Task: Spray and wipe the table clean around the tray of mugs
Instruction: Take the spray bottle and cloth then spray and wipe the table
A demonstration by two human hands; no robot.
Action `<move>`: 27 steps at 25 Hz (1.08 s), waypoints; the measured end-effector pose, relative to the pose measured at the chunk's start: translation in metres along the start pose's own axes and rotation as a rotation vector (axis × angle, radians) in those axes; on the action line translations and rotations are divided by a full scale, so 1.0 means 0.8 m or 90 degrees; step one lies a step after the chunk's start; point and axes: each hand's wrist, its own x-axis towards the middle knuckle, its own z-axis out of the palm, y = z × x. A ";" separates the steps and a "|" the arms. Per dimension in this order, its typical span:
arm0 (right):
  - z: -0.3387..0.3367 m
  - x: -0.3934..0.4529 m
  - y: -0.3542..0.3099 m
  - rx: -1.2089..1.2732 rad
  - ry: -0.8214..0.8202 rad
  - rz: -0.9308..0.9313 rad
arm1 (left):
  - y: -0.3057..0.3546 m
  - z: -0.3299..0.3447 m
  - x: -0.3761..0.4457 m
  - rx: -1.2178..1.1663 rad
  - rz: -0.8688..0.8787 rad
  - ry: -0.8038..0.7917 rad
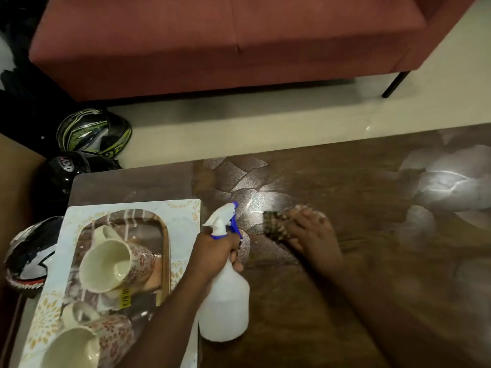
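Note:
My left hand grips the neck of a white spray bottle with a blue trigger, which stands on the dark wooden table just right of the tray. My right hand presses a dark patterned cloth flat on the tabletop, right of the bottle's nozzle; the hand is motion-blurred. The pale floral tray lies at the table's left end with floral mugs lying on their sides in it. Wet, shiny streaks show on the table around the cloth.
A red sofa stands beyond the table across a strip of pale floor. Three helmets lie on the floor left of the table. Light glares off the table's far right.

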 end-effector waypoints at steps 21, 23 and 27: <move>-0.084 -0.290 0.219 -0.020 0.001 0.458 | 0.000 0.187 -0.131 0.126 0.226 0.098; -0.084 -0.285 0.232 -0.036 0.045 0.459 | -0.013 0.236 -0.128 0.120 0.259 0.094; -0.091 -0.278 0.310 -0.005 0.079 0.417 | -0.017 0.354 -0.131 0.137 0.312 0.060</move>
